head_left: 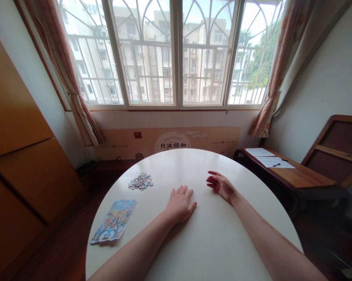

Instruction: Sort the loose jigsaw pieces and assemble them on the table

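My left hand lies flat, palm down, on the round white table, fingers stretched out and holding nothing. My right hand rests on its edge a little to the right, fingers loosely curled and apart, empty. A small heap of jigsaw pieces sits on the table to the left of my left hand. Nearer the left rim lies a colourful puzzle picture card, flat on the table. Neither hand touches the pieces or the card.
A wooden side table with sheets of paper and a pen stands at the right, a wooden chair behind it. A wooden cabinet fills the left. Barred windows with curtains are ahead, a printed board leaning below them.
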The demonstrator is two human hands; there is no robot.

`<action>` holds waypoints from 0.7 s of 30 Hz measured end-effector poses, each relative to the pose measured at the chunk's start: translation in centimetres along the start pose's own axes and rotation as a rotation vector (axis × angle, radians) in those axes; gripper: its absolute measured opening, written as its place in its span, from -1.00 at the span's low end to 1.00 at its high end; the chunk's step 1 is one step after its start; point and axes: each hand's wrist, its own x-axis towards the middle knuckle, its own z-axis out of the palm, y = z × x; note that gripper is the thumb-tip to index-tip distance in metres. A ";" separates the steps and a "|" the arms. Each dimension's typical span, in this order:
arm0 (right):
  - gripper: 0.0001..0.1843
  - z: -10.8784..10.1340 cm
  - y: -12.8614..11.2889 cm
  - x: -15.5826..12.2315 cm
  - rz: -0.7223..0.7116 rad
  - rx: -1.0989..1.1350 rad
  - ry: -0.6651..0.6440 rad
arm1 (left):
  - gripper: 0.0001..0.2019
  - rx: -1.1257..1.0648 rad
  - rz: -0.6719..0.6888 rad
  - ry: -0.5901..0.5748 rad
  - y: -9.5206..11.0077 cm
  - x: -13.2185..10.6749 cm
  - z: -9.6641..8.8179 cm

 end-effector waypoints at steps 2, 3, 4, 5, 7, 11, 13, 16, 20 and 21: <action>-0.76 0.0 0.0 0.0 -0.005 -0.022 0.002 | -0.34 0.001 0.001 -0.005 0.1 0.0 0.0; -0.76 0.0 0.1 0.0 -0.007 -0.035 0.002 | -0.35 0.001 0.003 -0.005 0.1 0.0 -0.1; -0.76 0.0 0.1 0.0 -0.009 -0.048 0.001 | -0.35 0.002 0.006 -0.005 0.1 -0.1 -0.1; -0.76 -0.1 0.1 0.0 -0.011 -0.062 0.002 | -0.36 0.001 0.009 -0.004 0.1 -0.1 -0.2; -0.76 -0.1 0.1 -0.1 -0.014 -0.096 0.007 | -0.37 -0.004 0.016 -0.005 0.2 -0.2 -0.4; -0.75 0.1 0.4 -0.5 -0.018 -0.205 0.027 | -0.50 -0.010 0.074 0.041 0.5 -0.8 -1.2; -0.73 0.6 0.7 -1.0 -0.014 -0.280 0.037 | -0.64 -0.021 0.126 0.088 0.5 -1.2 -1.5; -0.71 1.5 1.1 -1.6 -0.029 -0.385 0.036 | -0.81 -0.052 0.186 0.146 0.7 -1.6 -1.7; -0.72 2.2 1.4 -1.9 -0.071 -0.471 0.035 | -0.84 -0.034 0.210 0.168 1.5 -2.0 -1.9; -0.72 2.2 1.3 -1.8 -0.077 -0.485 0.038 | -0.83 -0.016 0.215 0.166 1.8 -2.1 -1.9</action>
